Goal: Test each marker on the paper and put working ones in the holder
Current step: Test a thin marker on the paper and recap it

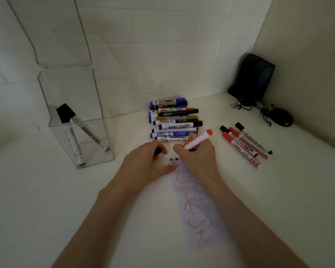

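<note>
My right hand (196, 154) grips a red-ended marker (198, 141) with its tip down on the far end of a narrow strip of paper (196, 209) covered in red scribbles and a few black marks. Beside it, my left hand (146, 161) presses the thumb on the paper's left edge while its curled fingers hold a small black cap (157, 151). A clear holder (79, 120) at the left contains two black-capped markers (74, 128). A stack of several markers (173, 120) lies just beyond my hands. Several red and black markers (246, 143) lie in a group at the right.
A black speaker (251, 76) stands in the back right corner with tangled cables and a black mouse (282, 118) next to it. White tiled wall runs behind, a plain wall closes the right side. A second clear container (52, 29) hangs above the holder.
</note>
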Demonstrator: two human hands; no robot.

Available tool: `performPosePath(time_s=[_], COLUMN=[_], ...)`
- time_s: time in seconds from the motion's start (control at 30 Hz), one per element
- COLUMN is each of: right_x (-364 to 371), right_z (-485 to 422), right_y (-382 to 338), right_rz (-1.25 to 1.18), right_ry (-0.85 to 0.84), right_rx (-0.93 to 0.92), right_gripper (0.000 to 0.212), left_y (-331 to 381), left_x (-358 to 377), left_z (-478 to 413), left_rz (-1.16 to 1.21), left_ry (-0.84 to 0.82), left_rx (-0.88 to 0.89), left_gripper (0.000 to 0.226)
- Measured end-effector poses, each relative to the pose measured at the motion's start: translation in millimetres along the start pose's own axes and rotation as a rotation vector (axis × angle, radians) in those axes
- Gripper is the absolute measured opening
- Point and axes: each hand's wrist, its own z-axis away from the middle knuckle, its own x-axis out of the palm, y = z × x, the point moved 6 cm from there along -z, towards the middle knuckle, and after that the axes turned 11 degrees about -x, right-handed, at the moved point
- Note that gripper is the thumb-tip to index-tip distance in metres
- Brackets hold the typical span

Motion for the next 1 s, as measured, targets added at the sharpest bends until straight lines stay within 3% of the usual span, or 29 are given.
performPosePath(time_s=[1.0], right_x=[-5.4], right_z=[-2.9], right_y=[1.5], right_rz=[-0.033], right_ry=[0.048], right_rx=[0.018], right_gripper=[0.024], left_y=[2.6], left_x=[-0.1], left_z=[0.4], left_rz=[0.011], left_ry=[-0.023], left_rx=[0.04], left_gripper=[0.04])
